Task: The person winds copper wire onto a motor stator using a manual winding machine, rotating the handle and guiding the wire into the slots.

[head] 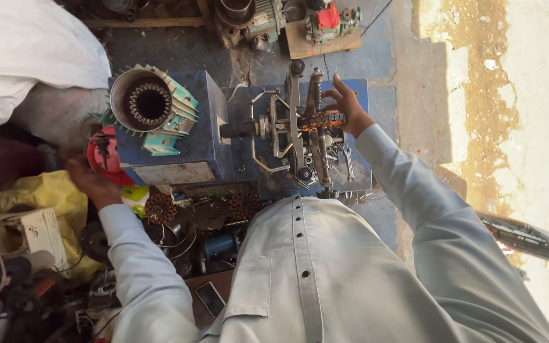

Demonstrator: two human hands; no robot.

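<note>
A blue coil winding machine point(201, 136) stands on a blue bench before me. Its metal winding former point(300, 130) carries copper wire coils point(316, 121). My right hand point(347, 105) rests on the far end of the copper coils, fingers curled around the former's bar. My left hand point(90, 181) reaches down at the left, touching the red crank wheel point(106, 155) on the machine's side. A finned motor stator housing point(150, 105) in pale green sits on top of the blue box.
Small wound stators point(160, 208) and motor parts lie in front of the machine. A yellow bag point(46, 197), a white sack point(27, 51) and a phone point(211, 298) are nearby. A wooden board with a red-topped motor point(325, 28) lies beyond. Sunlit ground lies to the right.
</note>
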